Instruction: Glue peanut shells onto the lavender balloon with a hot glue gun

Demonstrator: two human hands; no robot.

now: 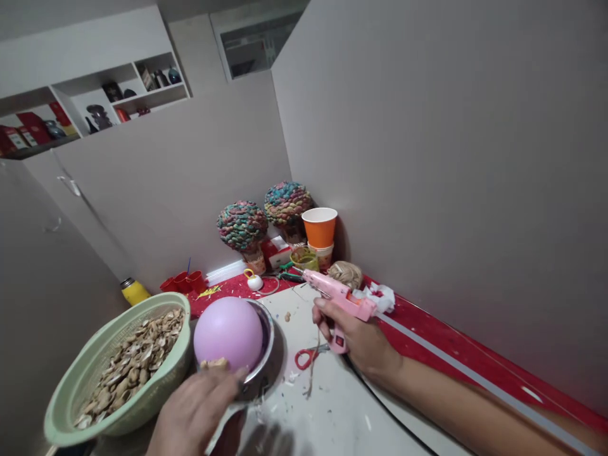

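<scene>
My left hand (197, 408) lies against the near side of a lilac balloon (228, 332), its fingers curved over the surface. Tan peanut shell (215, 364) shows just beyond those fingers, on or against the balloon; its exact contact is partly hidden. The balloon sits in a shiny metal bowl (269, 342). In my right hand (363, 345) is a pink hot glue gun (339, 291), gripped by the handle, nozzle pointing up and left. A long glue stick (456, 361) sticks out from its back. Below it lie red-handled scissors (304, 360).
A green colander (59, 402) full of peanut shells (137, 361) stands left. Two decorated ball-topped trees (242, 226), an orange paper cup (320, 228), red cups (194, 282) and a twine ball (346, 274) stand at the back. The gun's black cord (384, 399) crosses the white board.
</scene>
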